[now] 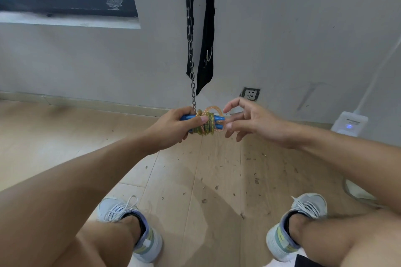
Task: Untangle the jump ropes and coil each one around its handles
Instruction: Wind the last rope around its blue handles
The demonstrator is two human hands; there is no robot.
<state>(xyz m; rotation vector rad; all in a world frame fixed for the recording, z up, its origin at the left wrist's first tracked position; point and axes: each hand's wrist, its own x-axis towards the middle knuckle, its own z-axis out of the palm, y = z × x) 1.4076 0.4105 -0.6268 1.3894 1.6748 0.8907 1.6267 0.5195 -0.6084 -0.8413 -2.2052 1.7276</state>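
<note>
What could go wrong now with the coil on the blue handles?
1. The last loop stands loose above the coil; it may slip off the handle tips and unwind.
2. The right hand is open and grips nothing, so only the left hand holds the handles; the wraps could loosen.

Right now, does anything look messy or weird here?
Yes. Dark little scraps lie scattered over the wooden floor between the shoes. On the coiled jump rope, one loop sticks up looser than the tight turns around the blue handles.
</note>
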